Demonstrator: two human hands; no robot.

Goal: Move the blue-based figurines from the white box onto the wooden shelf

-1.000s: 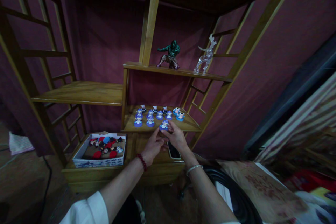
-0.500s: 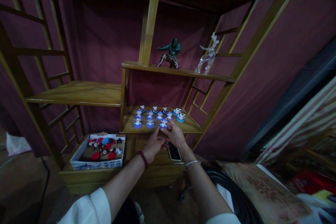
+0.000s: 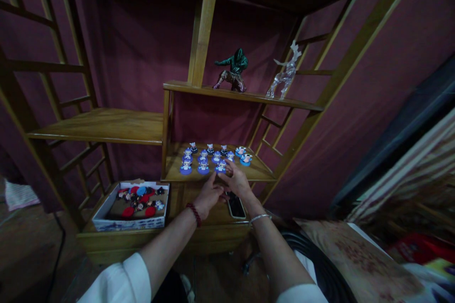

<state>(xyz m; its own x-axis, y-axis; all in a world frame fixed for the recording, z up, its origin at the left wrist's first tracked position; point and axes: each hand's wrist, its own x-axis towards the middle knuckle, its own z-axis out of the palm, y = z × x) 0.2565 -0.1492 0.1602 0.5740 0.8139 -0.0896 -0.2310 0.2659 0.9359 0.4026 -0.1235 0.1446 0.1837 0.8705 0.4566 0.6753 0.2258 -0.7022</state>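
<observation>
On the low shelf, a small purple-and-white figurine (image 3: 221,166) on a round base stands upright at the front right. The thumb and fingers of my right hand (image 3: 237,182) curve around its right side and front. My left hand (image 3: 209,196) is just below the same figurine, index finger stretched toward its base and the other fingers loosely bent, holding nothing visible. Beside it stand more purple figurines (image 3: 203,166) in two rows. Figurines on black bases (image 3: 210,148) stand at the back, and two on blue bases (image 3: 245,159) are at the right.
Below left, an open box (image 3: 131,225) contains several figurines with red, blue and dark parts. A phone (image 3: 236,206) lies under my right hand. On the upper shelf (image 3: 256,98) stand a green crouching figure (image 3: 232,68) and a clear deer (image 3: 286,73).
The view has shifted slightly. Both hands stay nearly in place at the front right purple figurine, and the figurines keep their arrangement.
</observation>
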